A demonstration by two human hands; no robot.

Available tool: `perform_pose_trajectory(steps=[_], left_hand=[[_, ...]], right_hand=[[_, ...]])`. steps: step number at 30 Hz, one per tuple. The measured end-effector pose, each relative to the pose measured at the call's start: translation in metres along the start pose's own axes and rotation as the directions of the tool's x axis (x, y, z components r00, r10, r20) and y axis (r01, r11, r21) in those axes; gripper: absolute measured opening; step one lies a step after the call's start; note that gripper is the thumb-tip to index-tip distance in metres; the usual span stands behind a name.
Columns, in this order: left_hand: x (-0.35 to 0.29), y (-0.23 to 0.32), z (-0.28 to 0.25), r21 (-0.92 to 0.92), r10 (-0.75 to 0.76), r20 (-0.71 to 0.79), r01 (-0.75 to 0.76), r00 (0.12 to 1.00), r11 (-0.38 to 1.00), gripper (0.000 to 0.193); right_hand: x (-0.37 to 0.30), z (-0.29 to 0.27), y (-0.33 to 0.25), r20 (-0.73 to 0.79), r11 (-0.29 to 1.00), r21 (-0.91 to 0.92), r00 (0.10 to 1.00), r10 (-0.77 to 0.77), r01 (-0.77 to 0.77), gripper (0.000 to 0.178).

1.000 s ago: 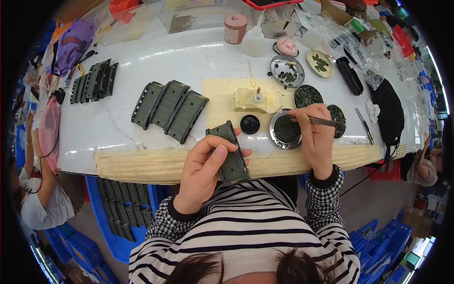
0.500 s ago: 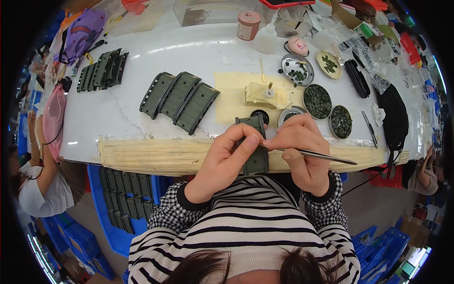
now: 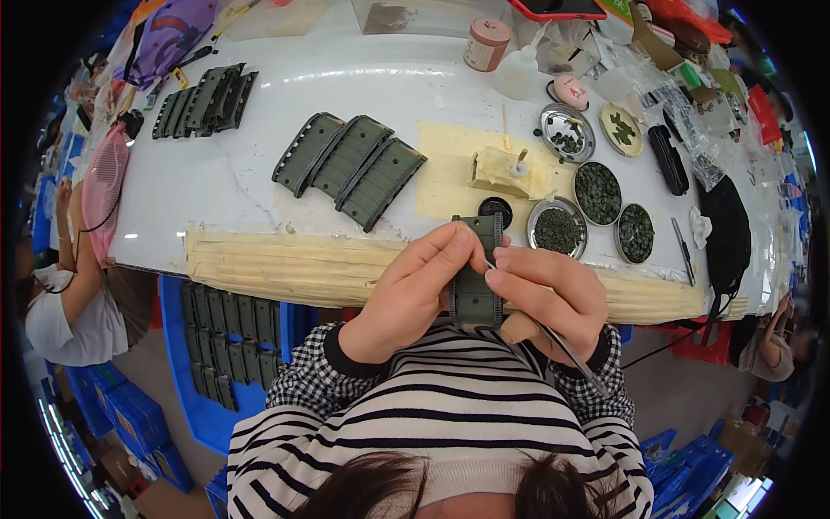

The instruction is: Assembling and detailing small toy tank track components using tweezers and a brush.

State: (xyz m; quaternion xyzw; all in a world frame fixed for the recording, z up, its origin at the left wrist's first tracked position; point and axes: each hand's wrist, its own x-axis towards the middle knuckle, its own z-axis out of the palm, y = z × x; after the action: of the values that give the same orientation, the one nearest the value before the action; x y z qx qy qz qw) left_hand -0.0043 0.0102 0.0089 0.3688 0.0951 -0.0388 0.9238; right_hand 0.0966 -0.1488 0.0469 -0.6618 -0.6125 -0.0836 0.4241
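Note:
A dark green curved panel (image 3: 477,301) with ridged side edges is held upright over the table's near edge, between my hands. My left hand (image 3: 413,290) grips it from the left, with thumb and forefinger pinched together near its upper part. From the right, my right hand (image 3: 558,298) holds a slim metal tool (image 3: 571,353), which looks like tweezers. The tool's tip is by my left fingertips, its rear end slanting down toward my right wrist. Whether a small part sits between the pinched fingertips cannot be made out.
Tins of small green pieces (image 3: 597,192) stand right of a taped block (image 3: 512,175) and a black round pot (image 3: 494,210). Similar panels lie in two groups (image 3: 350,169) on the left. A blue crate (image 3: 201,411) below holds more. Yellow padding (image 3: 285,268) lines the table edge.
The tool's rear end has swung downward toward me, and my right fingers have shifted along it. The whole view has moved slightly, uncovering a tin of green bits beyond my right hand.

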Motion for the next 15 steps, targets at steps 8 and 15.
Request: perform_pose_trajectory(steps=[8,15], left_hand=[[0.0009,0.0004,0.0018,0.039,0.038,0.004,-0.038,0.999,0.999,0.031],[0.0019,0.0004,0.0033,0.079,0.047,0.005,-0.047,0.999,0.996,0.031]], right_hand=[[0.0027,0.0036,0.0019,0.029,0.989,-0.099,0.994,-0.103,0.105,0.038],[0.0061,0.0034,-0.0009,0.028,0.991,-0.094,0.996,-0.089,0.091,0.039]])
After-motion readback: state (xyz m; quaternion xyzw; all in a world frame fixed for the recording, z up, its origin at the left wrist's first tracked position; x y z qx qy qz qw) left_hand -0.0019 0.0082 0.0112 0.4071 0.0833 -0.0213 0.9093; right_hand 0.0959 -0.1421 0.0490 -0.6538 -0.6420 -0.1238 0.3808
